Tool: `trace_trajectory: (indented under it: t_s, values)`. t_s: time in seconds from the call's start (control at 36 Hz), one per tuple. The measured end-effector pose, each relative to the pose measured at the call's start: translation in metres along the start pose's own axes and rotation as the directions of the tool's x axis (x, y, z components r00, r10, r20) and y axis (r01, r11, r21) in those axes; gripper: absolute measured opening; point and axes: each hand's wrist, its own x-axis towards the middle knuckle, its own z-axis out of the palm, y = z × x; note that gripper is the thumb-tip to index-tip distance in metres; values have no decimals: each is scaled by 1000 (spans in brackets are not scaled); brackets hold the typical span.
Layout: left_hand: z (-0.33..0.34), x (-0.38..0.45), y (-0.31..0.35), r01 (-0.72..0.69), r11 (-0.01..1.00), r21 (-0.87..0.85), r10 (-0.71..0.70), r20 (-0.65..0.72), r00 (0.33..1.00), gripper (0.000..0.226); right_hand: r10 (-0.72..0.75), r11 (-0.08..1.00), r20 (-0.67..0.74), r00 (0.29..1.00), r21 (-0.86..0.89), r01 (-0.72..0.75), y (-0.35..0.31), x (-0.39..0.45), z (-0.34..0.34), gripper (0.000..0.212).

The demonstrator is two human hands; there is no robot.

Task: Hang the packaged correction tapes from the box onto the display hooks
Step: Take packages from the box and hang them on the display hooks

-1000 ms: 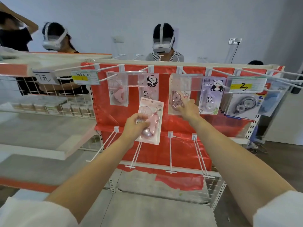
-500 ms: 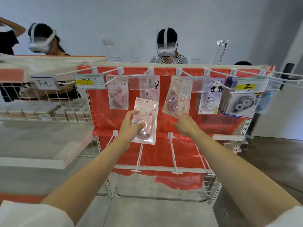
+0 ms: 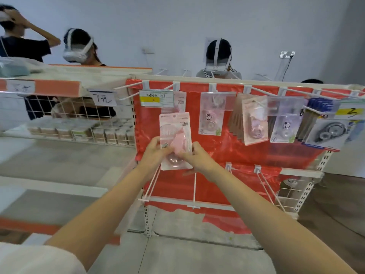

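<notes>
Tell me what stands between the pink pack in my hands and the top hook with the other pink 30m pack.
The pink pack, held by the left hand and right hand, sits below that hook. The price tag holder hangs at the hook's front end, beside the hung pack. Nothing else visible intervenes.

Head camera faces the display rack closely.

Lower half of pink package behind both hands' fingers, rightmost packs cut off, labels blurred

Person had bare forearms, short white sleeves showing at 7 and 5 o'clock, nothing on either wrist.
</notes>
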Motion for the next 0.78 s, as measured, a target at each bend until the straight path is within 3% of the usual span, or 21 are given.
trace_trajectory:
  t_s: [0.22, 0.44, 0.58, 0.78]
  values:
    - [-38, -9, 0, -99, 954, 284, 48, 182, 982, 28, -215, 977, -21, 976, -18, 215, -4, 8, 17, 31]
    - [-49, -14, -5, -109, 853, 511, -30, 257, 966, 15, -247, 968, -51, 968, -52, 245, -2, 9, 17, 22]
    - [-50, -11, -9, -122, 824, 554, -32, 261, 965, 4, -294, 955, -54, 954, -67, 290, -2, 9, 16, 20]
    - [-47, -7, -4, -106, 832, 544, -37, 245, 969, 12, -309, 949, -133, 942, -111, 296, -7, 13, 12, 28]
